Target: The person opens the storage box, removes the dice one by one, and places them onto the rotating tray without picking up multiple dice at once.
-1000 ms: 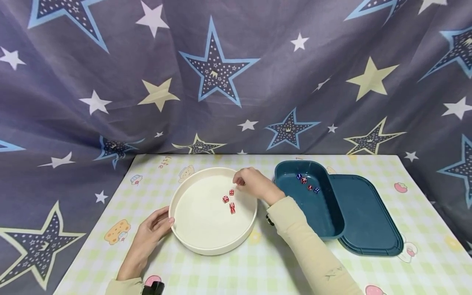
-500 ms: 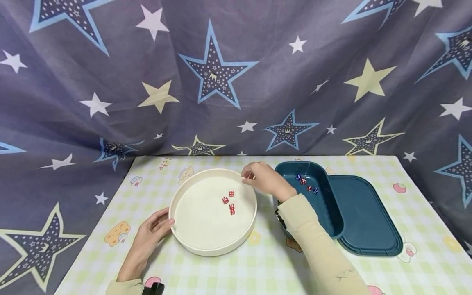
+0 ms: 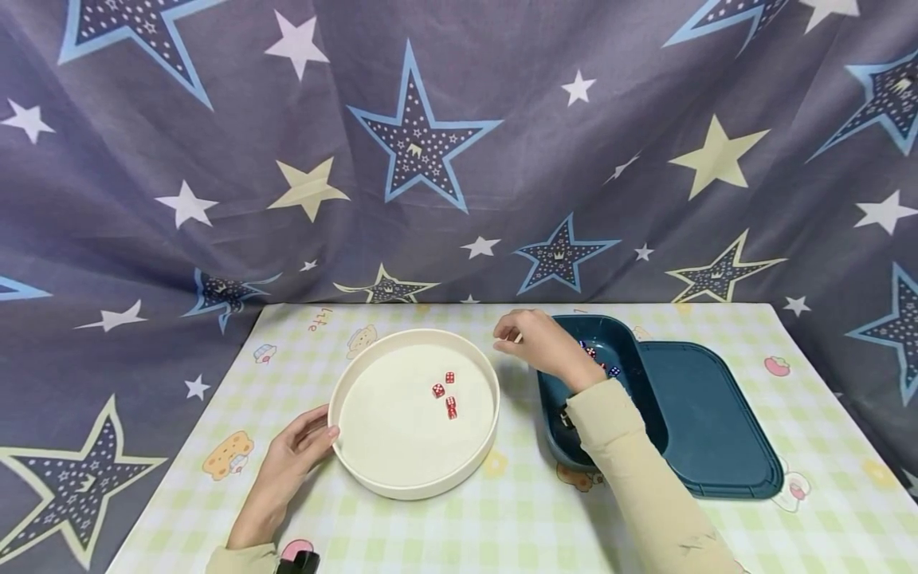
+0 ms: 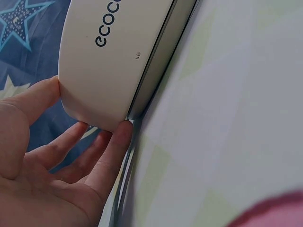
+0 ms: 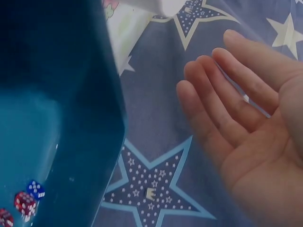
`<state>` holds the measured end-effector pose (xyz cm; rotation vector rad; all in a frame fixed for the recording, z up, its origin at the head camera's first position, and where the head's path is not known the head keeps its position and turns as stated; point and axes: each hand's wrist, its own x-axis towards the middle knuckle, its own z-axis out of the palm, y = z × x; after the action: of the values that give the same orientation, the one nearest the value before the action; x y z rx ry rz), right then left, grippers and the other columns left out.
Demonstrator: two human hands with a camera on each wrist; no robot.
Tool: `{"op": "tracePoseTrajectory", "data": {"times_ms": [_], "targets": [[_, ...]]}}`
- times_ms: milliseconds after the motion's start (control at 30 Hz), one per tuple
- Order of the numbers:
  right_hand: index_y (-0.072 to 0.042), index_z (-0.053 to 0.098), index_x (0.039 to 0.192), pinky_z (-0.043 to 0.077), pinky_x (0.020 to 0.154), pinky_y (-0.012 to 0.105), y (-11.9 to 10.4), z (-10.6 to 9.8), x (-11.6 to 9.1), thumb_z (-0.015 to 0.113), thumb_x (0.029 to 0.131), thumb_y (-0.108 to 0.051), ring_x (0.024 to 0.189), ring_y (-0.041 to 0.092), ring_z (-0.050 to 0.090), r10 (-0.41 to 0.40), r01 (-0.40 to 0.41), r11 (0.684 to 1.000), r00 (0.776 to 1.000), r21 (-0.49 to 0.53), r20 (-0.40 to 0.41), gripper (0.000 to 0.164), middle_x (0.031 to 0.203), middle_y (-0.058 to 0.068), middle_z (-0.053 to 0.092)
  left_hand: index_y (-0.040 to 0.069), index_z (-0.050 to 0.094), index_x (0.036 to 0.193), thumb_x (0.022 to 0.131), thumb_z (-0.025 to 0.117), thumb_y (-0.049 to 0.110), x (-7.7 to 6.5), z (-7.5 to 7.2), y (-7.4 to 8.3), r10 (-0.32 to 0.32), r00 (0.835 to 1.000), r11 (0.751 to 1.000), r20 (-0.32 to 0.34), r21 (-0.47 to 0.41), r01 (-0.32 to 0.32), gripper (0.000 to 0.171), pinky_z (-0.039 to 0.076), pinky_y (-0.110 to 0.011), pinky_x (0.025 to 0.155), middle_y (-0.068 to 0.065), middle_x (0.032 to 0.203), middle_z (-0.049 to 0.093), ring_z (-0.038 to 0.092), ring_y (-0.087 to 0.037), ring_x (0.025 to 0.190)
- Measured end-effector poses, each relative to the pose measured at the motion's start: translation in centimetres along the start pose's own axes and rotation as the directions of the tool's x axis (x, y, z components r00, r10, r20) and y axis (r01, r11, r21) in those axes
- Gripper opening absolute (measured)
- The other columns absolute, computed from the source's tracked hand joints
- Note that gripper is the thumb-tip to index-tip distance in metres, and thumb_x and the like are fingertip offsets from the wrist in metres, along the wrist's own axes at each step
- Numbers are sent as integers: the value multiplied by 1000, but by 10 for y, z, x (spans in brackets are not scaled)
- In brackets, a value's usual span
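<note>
My left hand (image 3: pixel 297 446) holds the left side of a round cream-white tray (image 3: pixel 383 430). In the left wrist view the thumb lies at the tray's top rim, and the fingertips (image 4: pixel 124 130) meet its lower edge. Several red dice (image 3: pixel 438 391) lie in the tray, right of its middle. My right hand (image 3: pixel 539 343) hovers between the tray and a dark teal box (image 3: pixel 649 426), its wrist over the box's near side. Its fingers are loosely bent, and the right wrist view finds nothing in them. Red and blue dice (image 5: pixel 24 203) lie inside the box, partly hidden by my right arm in the head view.
A teal lid (image 3: pixel 717 422) lies flat on the table against the box's right side. The table wears a green-and-white checked cloth (image 3: pixel 430 542) with cartoon prints. Behind it hangs a dark curtain (image 3: pixel 459 255) patterned with stars.
My right hand has moved right, from above the tray's right side to the box's left edge, and its sleeve now crosses the box. The left hand, the tray and the dice stay put.
</note>
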<state>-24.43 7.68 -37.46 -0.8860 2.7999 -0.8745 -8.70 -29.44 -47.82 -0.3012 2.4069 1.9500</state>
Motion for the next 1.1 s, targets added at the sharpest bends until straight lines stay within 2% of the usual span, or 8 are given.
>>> {"op": "tracePoseTrajectory", "data": {"times_ms": [367,600,733,900,1100], "targets": [[-7,74,105,59,81,36,19,-15,-15,70,94,-16,87,19,66,22,-22,1000,1000,2,-14,15,98,6,71,4,40,149,98,65,29,0,0,0,-1,1000,1000,-6,1,1,62,54,-15,92,-19,147,45,58,8,110],[-6,74,103,59,81,38,33,-18,-21,71,93,-14,86,18,66,30,-31,999,999,-23,-36,14,95,5,71,5,40,149,97,66,31,0,0,1,-18,1000,1000,-9,5,18,64,53,-15,92,-18,148,45,58,9,108],[-5,74,102,59,82,40,41,-16,-24,72,92,-13,86,19,66,36,-37,999,998,-24,-42,13,95,6,72,5,40,149,97,66,30,0,0,1,-17,1000,1000,-9,6,17,64,54,-15,92,-18,148,45,58,9,108],[-5,74,102,54,90,44,49,-15,-29,72,92,-12,86,20,67,42,-43,999,998,-21,-46,12,95,5,72,4,40,149,97,66,30,0,0,0,-14,1000,1000,-7,0,14,63,54,-16,92,-19,147,45,58,9,108],[-5,73,105,57,82,41,58,-17,-34,70,93,-13,89,23,65,71,-73,997,997,-32,-37,15,98,8,71,4,40,149,97,66,30,0,0,-1,-10,1000,1000,-7,0,10,63,54,-16,92,-19,147,45,58,9,108]]}}
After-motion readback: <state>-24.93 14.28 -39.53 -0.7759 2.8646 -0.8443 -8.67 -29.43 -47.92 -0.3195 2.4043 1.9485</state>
